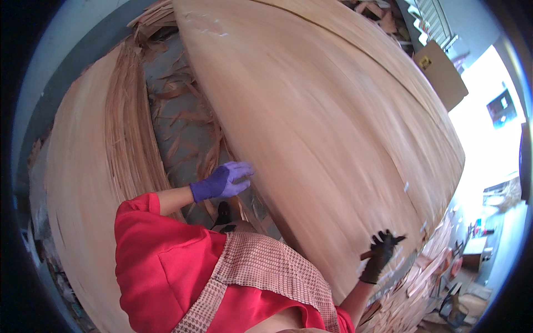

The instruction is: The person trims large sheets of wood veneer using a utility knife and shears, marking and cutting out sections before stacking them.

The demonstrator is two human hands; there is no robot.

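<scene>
My left hand (228,180), in a purple glove, is at the near left edge of a large stack of wood veneer sheets (316,125). Its fingers are extended and partly apart; whether they touch the edge cannot be told. Over the lower right part of the same stack is my right hand (381,252), in a black glove, with spread fingers and no clear hold on anything. The brown part at its thumb side is too blurred to name. The top sheet looks smooth, with a long dark seam or sheet edge near its far side.
A second veneer stack (83,158) with rough layered edges stands at the left. Torn veneer strips (212,145) litter the grey floor between the stacks. More veneer scraps (412,291) are heaped at the lower right. A brown board (441,75) stands at the upper right, by a bright opening.
</scene>
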